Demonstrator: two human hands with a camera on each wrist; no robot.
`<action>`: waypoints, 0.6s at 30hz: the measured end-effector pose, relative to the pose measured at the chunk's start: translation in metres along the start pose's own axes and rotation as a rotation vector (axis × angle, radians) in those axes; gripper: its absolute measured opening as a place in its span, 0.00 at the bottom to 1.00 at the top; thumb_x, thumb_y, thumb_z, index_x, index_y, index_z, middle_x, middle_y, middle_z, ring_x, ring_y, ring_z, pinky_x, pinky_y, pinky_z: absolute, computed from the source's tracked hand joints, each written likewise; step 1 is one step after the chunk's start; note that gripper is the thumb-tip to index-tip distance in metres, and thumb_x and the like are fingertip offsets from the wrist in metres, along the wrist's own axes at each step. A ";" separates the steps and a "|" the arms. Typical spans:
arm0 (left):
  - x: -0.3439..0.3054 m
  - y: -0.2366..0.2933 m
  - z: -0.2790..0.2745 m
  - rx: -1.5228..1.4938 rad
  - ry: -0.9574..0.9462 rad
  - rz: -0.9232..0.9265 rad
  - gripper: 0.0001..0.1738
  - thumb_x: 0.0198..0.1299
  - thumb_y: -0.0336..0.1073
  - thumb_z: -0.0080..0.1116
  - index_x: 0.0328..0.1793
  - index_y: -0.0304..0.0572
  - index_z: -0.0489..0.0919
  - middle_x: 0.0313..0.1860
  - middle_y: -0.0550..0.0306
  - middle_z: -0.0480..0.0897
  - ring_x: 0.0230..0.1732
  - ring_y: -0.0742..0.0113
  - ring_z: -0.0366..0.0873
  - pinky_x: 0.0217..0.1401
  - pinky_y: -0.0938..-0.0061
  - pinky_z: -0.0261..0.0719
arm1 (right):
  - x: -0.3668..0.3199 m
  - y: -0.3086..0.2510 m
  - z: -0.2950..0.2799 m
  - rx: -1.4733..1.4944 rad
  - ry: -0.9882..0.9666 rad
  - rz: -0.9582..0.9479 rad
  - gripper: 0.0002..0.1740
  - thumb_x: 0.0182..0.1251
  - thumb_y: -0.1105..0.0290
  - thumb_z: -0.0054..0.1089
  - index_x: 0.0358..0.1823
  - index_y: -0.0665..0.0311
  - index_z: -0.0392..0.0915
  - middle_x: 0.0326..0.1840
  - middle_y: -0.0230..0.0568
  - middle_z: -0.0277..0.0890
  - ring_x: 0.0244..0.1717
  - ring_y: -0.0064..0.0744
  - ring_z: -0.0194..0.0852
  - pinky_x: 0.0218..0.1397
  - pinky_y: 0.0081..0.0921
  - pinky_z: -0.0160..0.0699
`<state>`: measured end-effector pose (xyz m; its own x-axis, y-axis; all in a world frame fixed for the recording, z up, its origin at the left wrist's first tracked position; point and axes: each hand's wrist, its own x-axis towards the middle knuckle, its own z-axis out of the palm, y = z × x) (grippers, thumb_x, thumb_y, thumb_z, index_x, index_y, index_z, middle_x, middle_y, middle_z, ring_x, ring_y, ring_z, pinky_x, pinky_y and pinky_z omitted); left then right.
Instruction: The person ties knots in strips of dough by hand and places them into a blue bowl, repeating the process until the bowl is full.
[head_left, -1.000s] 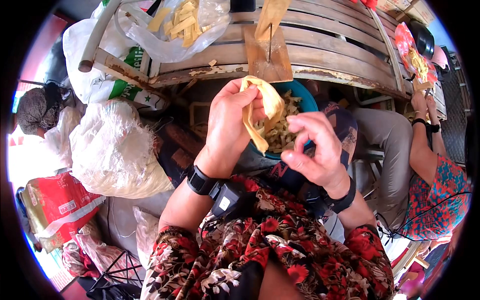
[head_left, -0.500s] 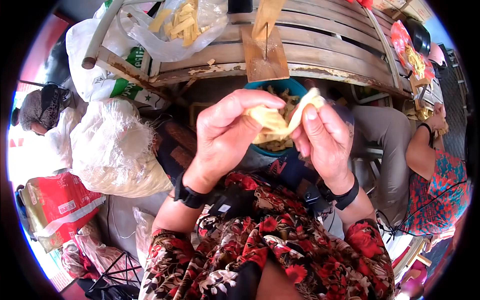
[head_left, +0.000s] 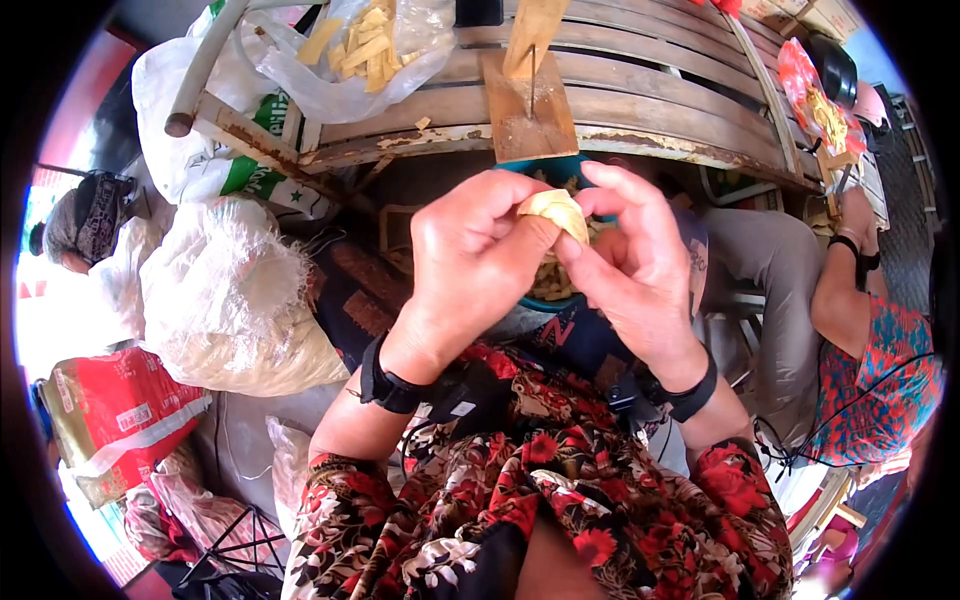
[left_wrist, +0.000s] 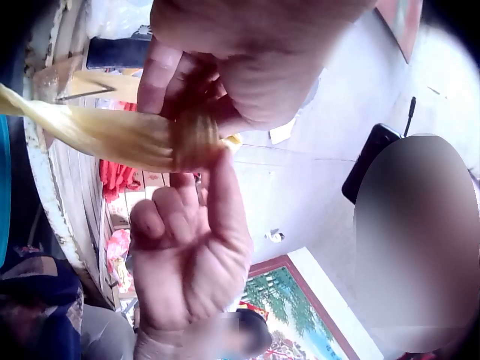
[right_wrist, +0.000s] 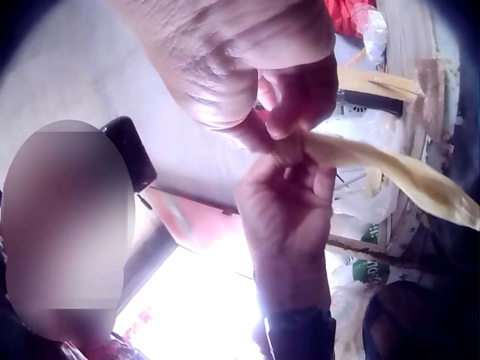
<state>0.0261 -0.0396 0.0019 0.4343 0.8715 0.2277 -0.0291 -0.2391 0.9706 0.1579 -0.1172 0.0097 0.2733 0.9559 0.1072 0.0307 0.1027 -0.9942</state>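
A pale yellow strip (head_left: 553,208), like a dried leaf, is folded into a small bundle between both hands above a blue bowl (head_left: 528,302). My left hand (head_left: 475,255) pinches it from the left. My right hand (head_left: 625,270) pinches it from the right, fingers curled over it. In the left wrist view the strip (left_wrist: 97,135) trails out to the left from the left hand (left_wrist: 247,67), with the right hand (left_wrist: 195,247) below it. In the right wrist view the strip (right_wrist: 405,176) runs off to the right from the right hand (right_wrist: 240,67), with the left hand (right_wrist: 289,217) beneath.
The bowl holds several yellow pieces (head_left: 550,285). Ahead, a wooden block with an upright spike (head_left: 528,110) sits on a slatted bench (head_left: 660,110). A clear bag of yellow strips (head_left: 360,50) lies at the bench's left. Full sacks (head_left: 230,300) stand left. Another person (head_left: 870,330) sits right.
One second ago my left hand alone held the strip hanging loose, with the right hand apart. The right hand then took its other end, and the strip is now gathered between both hands.
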 end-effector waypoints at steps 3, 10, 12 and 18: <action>0.001 -0.006 0.004 0.088 -0.077 0.149 0.10 0.51 0.21 0.60 0.41 0.35 0.79 0.29 0.57 0.80 0.31 0.77 0.77 0.33 0.80 0.76 | 0.002 0.002 -0.003 0.103 0.093 0.120 0.27 0.60 0.81 0.56 0.61 0.64 0.63 0.40 0.35 0.75 0.19 0.08 0.62 0.19 0.09 0.62; 0.007 -0.008 -0.008 -0.628 -0.227 -0.558 0.09 0.55 0.27 0.55 0.43 0.33 0.75 0.33 0.56 0.81 0.33 0.72 0.79 0.38 0.81 0.76 | 0.007 0.007 -0.023 0.835 -0.279 0.387 0.28 0.61 0.79 0.54 0.64 0.67 0.62 0.37 0.38 0.78 0.13 0.11 0.57 0.15 0.13 0.58; 0.005 -0.007 -0.016 -0.659 -0.421 -0.727 0.11 0.57 0.31 0.55 0.43 0.33 0.75 0.31 0.55 0.80 0.28 0.71 0.78 0.32 0.79 0.76 | 0.009 0.003 -0.025 0.664 -0.274 0.320 0.28 0.62 0.79 0.54 0.65 0.66 0.61 0.36 0.37 0.78 0.15 0.10 0.58 0.16 0.12 0.58; 0.005 -0.002 -0.016 -0.590 -0.506 -0.776 0.14 0.61 0.35 0.51 0.47 0.31 0.74 0.28 0.52 0.79 0.22 0.66 0.78 0.26 0.76 0.78 | 0.008 0.000 -0.019 0.002 -0.037 -0.031 0.15 0.68 0.72 0.54 0.54 0.66 0.68 0.32 0.29 0.73 0.32 0.12 0.67 0.35 0.10 0.67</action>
<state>0.0134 -0.0282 0.0025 0.8357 0.3875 -0.3891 0.0447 0.6582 0.7515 0.1779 -0.1148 0.0108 0.2367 0.9617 0.1379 0.0363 0.1331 -0.9904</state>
